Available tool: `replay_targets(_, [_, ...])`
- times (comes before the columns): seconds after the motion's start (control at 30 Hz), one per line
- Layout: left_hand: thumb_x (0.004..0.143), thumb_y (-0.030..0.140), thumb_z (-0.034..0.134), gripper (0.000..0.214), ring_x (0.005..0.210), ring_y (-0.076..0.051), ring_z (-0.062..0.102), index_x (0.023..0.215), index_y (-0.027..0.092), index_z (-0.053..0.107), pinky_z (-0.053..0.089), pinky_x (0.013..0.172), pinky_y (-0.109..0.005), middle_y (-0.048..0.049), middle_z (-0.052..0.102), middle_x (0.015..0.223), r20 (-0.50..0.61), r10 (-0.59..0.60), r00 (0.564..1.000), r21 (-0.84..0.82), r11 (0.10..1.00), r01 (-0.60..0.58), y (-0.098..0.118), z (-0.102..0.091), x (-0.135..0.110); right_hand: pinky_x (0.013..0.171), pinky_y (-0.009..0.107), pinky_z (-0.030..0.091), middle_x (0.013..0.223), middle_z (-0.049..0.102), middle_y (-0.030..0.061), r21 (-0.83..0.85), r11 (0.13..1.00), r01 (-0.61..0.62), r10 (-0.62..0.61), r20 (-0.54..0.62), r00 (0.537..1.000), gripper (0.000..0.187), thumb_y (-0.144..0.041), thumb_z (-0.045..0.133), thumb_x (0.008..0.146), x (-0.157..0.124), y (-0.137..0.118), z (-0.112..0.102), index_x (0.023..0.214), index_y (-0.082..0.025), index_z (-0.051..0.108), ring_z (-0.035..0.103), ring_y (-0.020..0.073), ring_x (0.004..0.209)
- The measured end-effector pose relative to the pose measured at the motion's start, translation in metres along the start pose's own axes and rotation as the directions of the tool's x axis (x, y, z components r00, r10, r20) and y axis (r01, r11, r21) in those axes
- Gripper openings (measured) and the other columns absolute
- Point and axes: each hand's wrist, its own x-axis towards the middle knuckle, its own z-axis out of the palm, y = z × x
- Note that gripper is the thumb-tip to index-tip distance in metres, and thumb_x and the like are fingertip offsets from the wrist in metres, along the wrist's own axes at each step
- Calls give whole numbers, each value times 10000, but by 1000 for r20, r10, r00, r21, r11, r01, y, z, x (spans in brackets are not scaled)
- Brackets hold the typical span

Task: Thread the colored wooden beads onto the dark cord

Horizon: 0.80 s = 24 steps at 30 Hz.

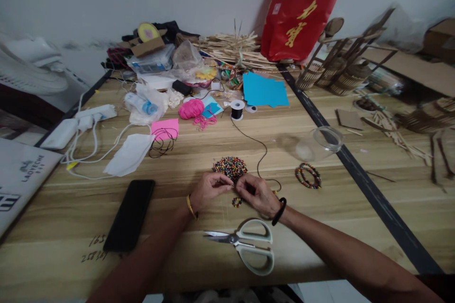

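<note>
Both hands meet just in front of a pile of small multicoloured beads (230,167) on the wooden table (199,151). My left hand (209,190), with a gold bangle on the wrist, pinches its fingertips together at the pile's edge. My right hand (259,194), with a black band on the wrist, is also closed in a pinch. A short strung run of beads (236,202) hangs between them. A thin black cord (259,149) runs from my right hand up to a black spool (237,110). What the fingertips pinch is too small to make out.
Pale green scissors (245,244) lie near the front edge, a black phone (130,214) to the left. A finished bead bracelet (308,175) and a clear jar (320,143) lie to the right. Pink yarn (191,109), blue paper (265,90), white cables and clutter fill the back.
</note>
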Motion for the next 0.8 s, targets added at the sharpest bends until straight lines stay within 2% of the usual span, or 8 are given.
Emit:
replay_targets(0.37, [665, 310, 731, 233, 653, -127, 604, 773, 109, 685, 471, 639, -233, -51, 697, 719, 1, 27, 1000, 33, 999, -27, -1, -1, 1, 535, 216, 379, 672, 545, -4, -6, 1000, 5, -5, 5, 1000, 170, -271, 509, 885, 0, 1, 0, 778, -150, 563, 473, 98, 585])
replay_targets(0.53, [681, 277, 718, 197, 657, -125, 600, 779, 108, 690, 461, 633, -227, -51, 697, 725, 4, 21, 1000, 54, 998, -21, 3, 1, -1, 542, 220, 378, 669, 544, -4, -8, 1000, 2, -2, 5, 1000, 159, -258, 514, 880, 0, 0, 0, 771, -153, 562, 478, 103, 592])
replay_targets(0.8, [681, 245, 714, 176, 663, -122, 596, 781, 102, 689, 454, 645, -222, -51, 693, 729, -3, 21, 1000, 42, 999, -20, -3, 1, 0, 537, 217, 369, 659, 538, -4, -5, 1000, -17, 17, 8, 1000, 150, -247, 514, 872, 0, -4, -1, 766, -152, 562, 472, 104, 580])
